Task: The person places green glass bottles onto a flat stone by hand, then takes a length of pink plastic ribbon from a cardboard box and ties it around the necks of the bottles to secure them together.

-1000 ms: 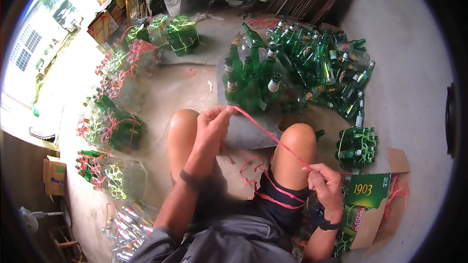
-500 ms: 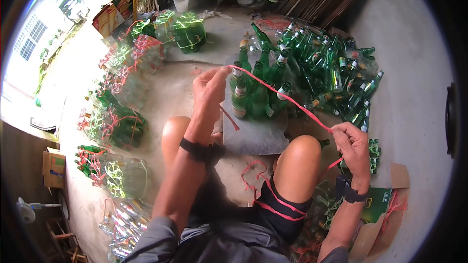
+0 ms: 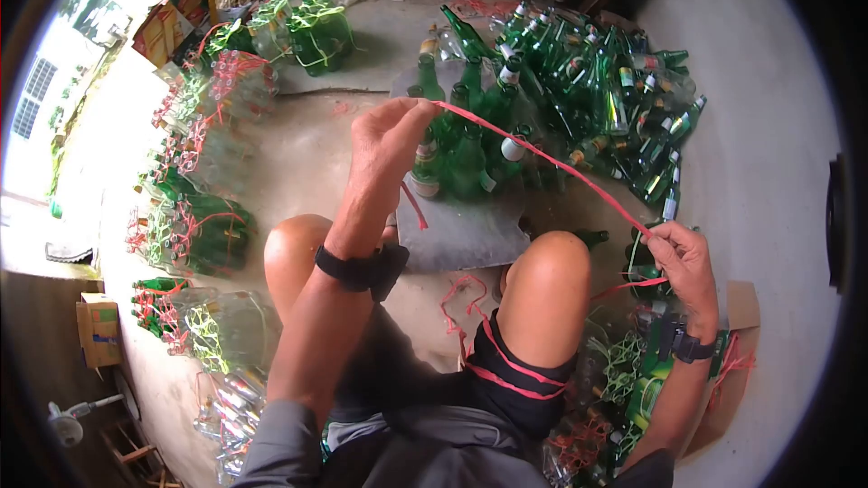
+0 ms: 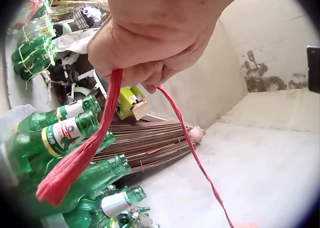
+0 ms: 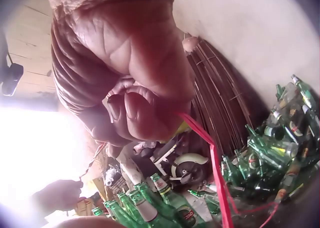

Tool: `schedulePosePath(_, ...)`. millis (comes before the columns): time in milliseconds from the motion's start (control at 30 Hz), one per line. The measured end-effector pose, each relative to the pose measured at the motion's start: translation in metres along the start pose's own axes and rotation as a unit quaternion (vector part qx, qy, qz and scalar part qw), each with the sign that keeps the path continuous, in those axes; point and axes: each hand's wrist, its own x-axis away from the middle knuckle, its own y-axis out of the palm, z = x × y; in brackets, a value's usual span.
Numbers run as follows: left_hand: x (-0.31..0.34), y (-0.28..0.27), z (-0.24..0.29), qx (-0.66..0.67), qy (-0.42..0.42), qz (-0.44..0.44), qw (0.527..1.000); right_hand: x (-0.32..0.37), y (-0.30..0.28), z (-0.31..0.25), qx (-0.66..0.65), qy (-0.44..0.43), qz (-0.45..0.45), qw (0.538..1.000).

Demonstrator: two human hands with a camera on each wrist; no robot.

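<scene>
A red plastic string [image 3: 551,160] stretches between both hands, sagging slightly over a cluster of green glass bottles [image 3: 470,158]. My left hand [image 3: 387,140] pinches it near one end, and a short frayed tail [image 4: 82,163] hangs below the fingers in the left wrist view. Off to the right, my right hand [image 3: 684,262] grips the string with curled fingers, which the right wrist view shows bent toward the palm. More string trails from that hand back toward the right thigh. The bottles stand upright on a grey board [image 3: 461,244] beyond the knees, partly hidden by the left hand.
Loose green bottles [image 3: 606,108] lie heaped at the back right. Tied bottle bundles [image 3: 212,226] line the left side. Red string [image 3: 520,384] loops around the right thigh. A torn cardboard box [image 3: 737,307] stands at the right near a wall.
Both hands have moved apart: the left forward over the bottles, the right outward and upward. The string span between them is longer, and a tail now shows below the left hand.
</scene>
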Motion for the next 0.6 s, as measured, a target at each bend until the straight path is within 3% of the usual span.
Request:
schedulePosePath(233,0.037,0.021,0.001,-0.041,-0.048,-0.129,0.99,0.075,-0.043,-0.028,0.027,0.122,-0.024,0.992)
schedulePosePath(300,0.042,0.025,0.001,-0.061,-0.116,-0.17,0.977,0.091,-0.052,-0.032,0.028,0.135,-0.02,0.99)
schedulePosePath(500,0.061,0.044,-0.016,-0.096,-0.072,-0.247,0.962,0.129,-0.077,-0.04,0.024,0.201,0.001,0.979)
schedulePosePath(600,0.073,0.051,-0.024,-0.056,-0.071,-0.3,0.95,0.14,-0.084,-0.046,0.091,0.209,0.0,0.974)
